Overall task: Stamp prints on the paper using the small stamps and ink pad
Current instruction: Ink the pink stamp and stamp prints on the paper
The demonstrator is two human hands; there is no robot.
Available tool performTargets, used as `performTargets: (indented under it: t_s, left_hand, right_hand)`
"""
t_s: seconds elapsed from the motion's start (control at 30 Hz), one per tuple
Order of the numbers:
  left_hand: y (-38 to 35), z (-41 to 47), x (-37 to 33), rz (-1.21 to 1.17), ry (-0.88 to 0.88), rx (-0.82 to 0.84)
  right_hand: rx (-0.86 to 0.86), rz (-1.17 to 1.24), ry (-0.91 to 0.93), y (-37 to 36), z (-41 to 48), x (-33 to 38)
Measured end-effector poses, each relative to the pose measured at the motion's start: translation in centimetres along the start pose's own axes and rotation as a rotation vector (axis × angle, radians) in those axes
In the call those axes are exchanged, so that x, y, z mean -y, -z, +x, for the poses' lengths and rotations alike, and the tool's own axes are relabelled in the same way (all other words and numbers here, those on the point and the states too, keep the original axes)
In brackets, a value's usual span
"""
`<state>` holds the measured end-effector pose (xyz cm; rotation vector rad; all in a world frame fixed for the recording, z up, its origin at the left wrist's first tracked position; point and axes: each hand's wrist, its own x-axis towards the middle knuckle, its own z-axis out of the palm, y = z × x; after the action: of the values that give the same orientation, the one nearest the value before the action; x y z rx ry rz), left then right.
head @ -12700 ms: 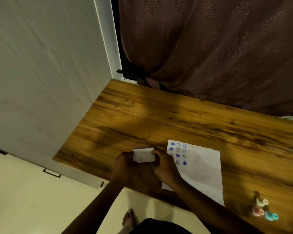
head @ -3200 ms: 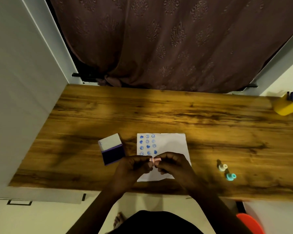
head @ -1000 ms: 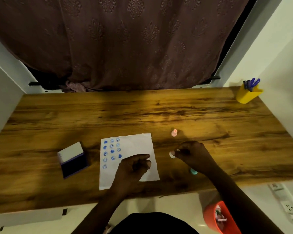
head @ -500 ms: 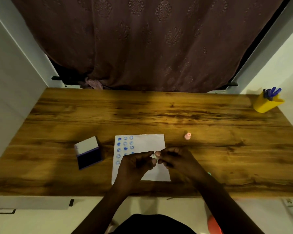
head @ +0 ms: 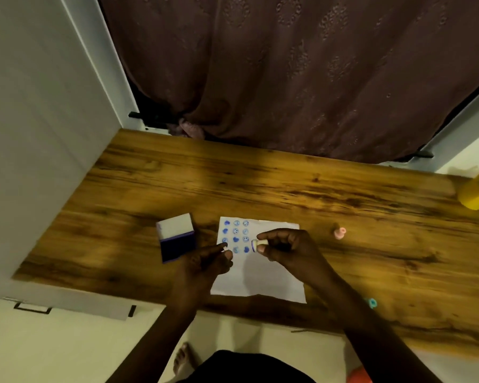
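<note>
A white paper [head: 260, 275] lies near the table's front edge, with several blue prints in its upper left corner. My right hand [head: 288, 248] pinches a small cream stamp [head: 260, 243] sideways just above those prints, its blue face pointing left. My left hand [head: 208, 262] hovers over the paper's left edge, pinching a tiny white piece [head: 225, 246] that looks like the stamp's cap. To the left of the paper the ink pad [head: 176, 240] lies open, white lid up and dark pad towards me. A pink stamp [head: 339, 233] stands to the right of the paper. A teal stamp [head: 371, 303] lies near the front edge.
The wooden table [head: 288, 186] runs between a white wall on the left and a brown curtain [head: 288, 73] at the back. A yellow pen holder [head: 475, 192] stands at the far right. An orange bin [head: 357, 375] sits on the floor below.
My right hand took the cream stamp from the table and brought it to my left hand. The two hands have now drawn apart, with the stamp in the right and the small white piece in the left.
</note>
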<state>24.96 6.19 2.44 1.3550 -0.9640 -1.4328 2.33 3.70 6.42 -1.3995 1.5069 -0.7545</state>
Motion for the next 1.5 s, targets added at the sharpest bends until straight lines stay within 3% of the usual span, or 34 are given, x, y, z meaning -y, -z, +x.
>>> performTargets:
  t_s: [0.13, 0.57, 0.97, 1.17, 1.33, 1.5]
  left_hand:
    - [4.0, -0.4, -0.6, 0.019, -0.065, -0.118]
    - [13.1, -1.0, -1.2, 0.015, -0.090, -0.268]
    - [16.7, -0.3, -0.8, -0.009, -0.017, -0.318]
    - [17.0, 0.2, -0.5, 0.067, -0.007, -0.295]
    - [16.8, 0.7, -0.6, 0.050, -0.023, -0.290]
    - [16.1, 0.8, -1.3, 0.017, -0.063, -0.254]
  right_hand:
    - [0.010, -0.121, 0.040, -3.6, 2.1, 1.2]
    - [0.146, -0.701, 0.304, -16.2, 7.5, 4.8]
    - [0.216, -0.948, 0.357, -21.2, 8.9, 4.1]
    - [0.287, -0.970, 0.239, -21.9, 9.1, 2.5]
    - [0.231, -0.957, 0.270, -22.3, 9.0, 2.5]
    - [0.309, -0.976, 0.233, -21.9, 9.2, 3.3]
